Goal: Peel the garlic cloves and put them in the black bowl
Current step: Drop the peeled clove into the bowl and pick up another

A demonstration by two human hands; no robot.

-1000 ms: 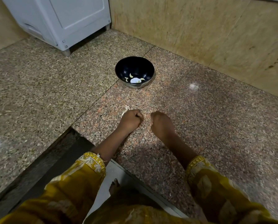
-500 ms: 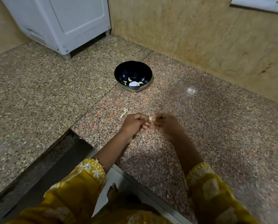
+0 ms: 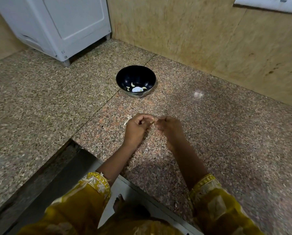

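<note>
Garlic clove (image 3: 152,121) between both hands' fingers (image 3: 154,119)

A home kitchen, by the look of it. A speckled granite worktop (image 3: 40,102) runs into a corner and meets a beige stone-tiled wall (image 3: 201,31). A white appliance (image 3: 57,26) on short feet stands at the back. A black bowl (image 3: 123,77) holding peeled garlic cloves (image 3: 132,84) sits on the granite, food preparation underway.
</note>
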